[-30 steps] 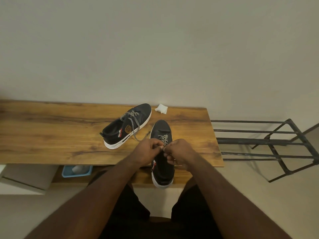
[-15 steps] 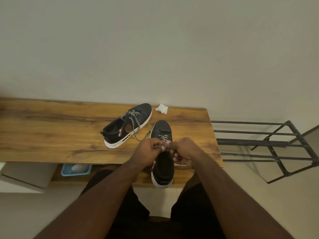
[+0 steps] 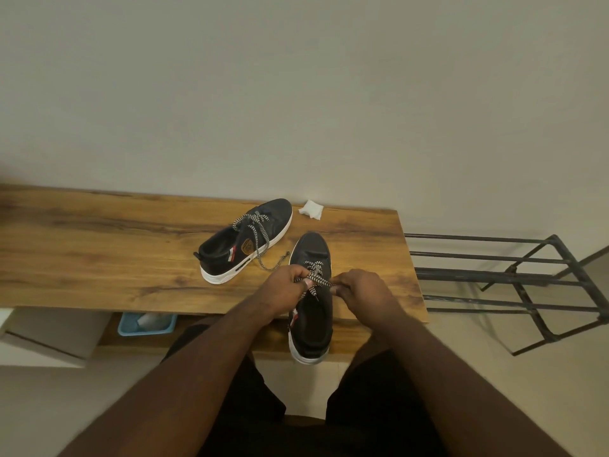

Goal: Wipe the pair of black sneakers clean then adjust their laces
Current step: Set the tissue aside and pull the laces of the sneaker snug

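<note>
Two black sneakers with white soles sit on a wooden bench (image 3: 99, 252). The near sneaker (image 3: 311, 321) points away from me, its heel over the bench's front edge. My left hand (image 3: 280, 288) and my right hand (image 3: 359, 291) each pinch a strand of its black-and-white lace (image 3: 316, 278), stretched between them above the tongue. The far sneaker (image 3: 244, 242) lies angled to the left, its loose lace trailing onto the wood. A crumpled white wipe (image 3: 310, 209) rests by the wall behind the shoes.
A black metal shoe rack (image 3: 514, 278) stands to the right of the bench. Under the bench sits a blue tray (image 3: 146, 324) with a pale object in it, and a white box (image 3: 49, 338) is on the floor at the left.
My hands have drawn apart sideways, pulling the near sneaker's lace out taut between them. The sneakers themselves have stayed in place.
</note>
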